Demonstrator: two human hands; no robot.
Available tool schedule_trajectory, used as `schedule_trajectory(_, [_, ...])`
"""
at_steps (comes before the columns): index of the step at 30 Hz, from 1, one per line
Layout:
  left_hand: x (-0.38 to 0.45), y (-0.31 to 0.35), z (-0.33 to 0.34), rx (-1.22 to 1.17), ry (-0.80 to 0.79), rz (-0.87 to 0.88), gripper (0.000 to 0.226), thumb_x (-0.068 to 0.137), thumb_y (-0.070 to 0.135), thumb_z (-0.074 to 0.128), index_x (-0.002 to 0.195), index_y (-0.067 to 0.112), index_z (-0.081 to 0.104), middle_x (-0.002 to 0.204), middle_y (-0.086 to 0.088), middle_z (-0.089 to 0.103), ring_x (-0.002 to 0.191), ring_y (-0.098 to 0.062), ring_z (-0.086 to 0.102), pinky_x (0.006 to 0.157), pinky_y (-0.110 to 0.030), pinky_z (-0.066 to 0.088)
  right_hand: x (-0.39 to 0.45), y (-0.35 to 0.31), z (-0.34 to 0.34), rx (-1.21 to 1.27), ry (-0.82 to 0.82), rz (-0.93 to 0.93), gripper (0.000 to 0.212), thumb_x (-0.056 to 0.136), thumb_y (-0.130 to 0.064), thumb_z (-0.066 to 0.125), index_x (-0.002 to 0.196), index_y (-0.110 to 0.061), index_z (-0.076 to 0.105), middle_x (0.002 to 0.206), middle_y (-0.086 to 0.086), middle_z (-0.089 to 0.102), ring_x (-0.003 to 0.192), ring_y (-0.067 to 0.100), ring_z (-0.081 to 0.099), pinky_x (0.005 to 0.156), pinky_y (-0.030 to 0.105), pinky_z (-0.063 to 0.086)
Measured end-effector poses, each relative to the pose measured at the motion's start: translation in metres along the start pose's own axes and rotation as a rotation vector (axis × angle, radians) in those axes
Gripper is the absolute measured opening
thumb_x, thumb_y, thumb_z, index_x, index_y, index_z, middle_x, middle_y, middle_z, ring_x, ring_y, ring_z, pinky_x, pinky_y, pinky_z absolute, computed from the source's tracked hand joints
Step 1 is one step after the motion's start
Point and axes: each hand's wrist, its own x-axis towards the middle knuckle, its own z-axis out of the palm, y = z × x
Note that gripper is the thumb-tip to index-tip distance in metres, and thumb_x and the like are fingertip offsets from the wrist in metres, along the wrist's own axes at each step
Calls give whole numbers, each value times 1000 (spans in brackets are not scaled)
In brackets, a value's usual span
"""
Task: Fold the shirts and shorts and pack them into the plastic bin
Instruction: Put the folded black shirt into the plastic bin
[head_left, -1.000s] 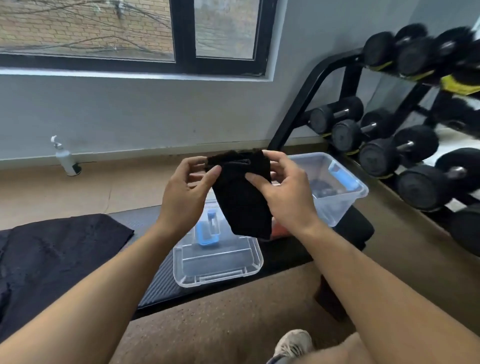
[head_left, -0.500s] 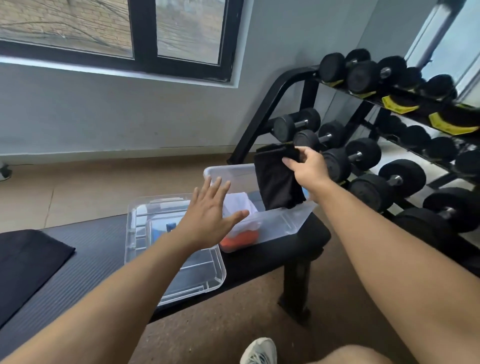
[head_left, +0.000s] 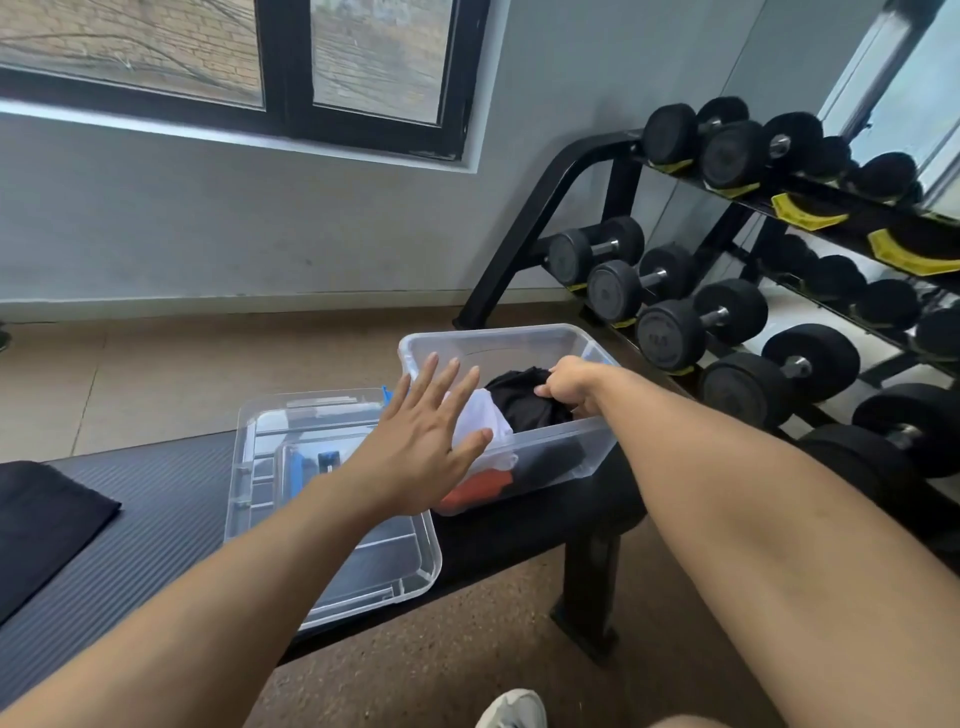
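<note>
A folded black garment is being stuffed into the clear plastic bin by the gripping right hand, while the left hand is held flat, fingers spread, just beside the bin's near wall, probably so it's steadied.

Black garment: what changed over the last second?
The black garment went from held up by both hands to down inside the bin, gripped by the right hand only. The left hand let go and is spread open. The lid and bin stayed put on the bench.
</note>
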Motion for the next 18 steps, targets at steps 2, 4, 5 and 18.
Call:
schedule_trajectory(2, [0, 0, -1, -6, -4, -5, 69, 105, 57, 21, 161, 31, -9, 168, 6, -19, 149, -11, -32, 120, -32, -21, 4, 2, 2, -222, 50, -17, 47, 101, -31, 60, 137, -2, 53, 129, 17, 62, 113, 35, 61, 99, 43, 53])
schedule_trajectory(4, [0, 0, -1, -9, -4, -2, 68, 106, 54, 24, 161, 31, -8, 168, 6, -18, 149, -11, -31, 121, -33, -20, 4, 1, 2, -439, 151, -61, 49, 97, -35, 65, 135, -5, 57, 125, 16, 65, 114, 34, 62, 100, 43, 52])
schedule_trajectory(5, [0, 1, -1, -9, -5, -1, 67, 106, 54, 24, 161, 31, -7, 168, 5, -17, 150, -11, -30, 121, -34, -20, 3, -1, 0, -503, 200, -92, 49, 95, -36, 68, 133, -7, 59, 122, 14, 66, 112, 32, 63, 99, 42, 52])
schedule_trajectory(18, [-4, 3, -2, -20, -2, -22, 69, 105, 56, 24, 162, 29, -4, 169, 4, -15, 150, -11, -28, 119, -31, -20, -17, -9, 8, -747, -176, -81, 103, 69, -20, 91, 155, -30, 36, 154, 3, 44, 140, 32, 44, 110, 47, 43])
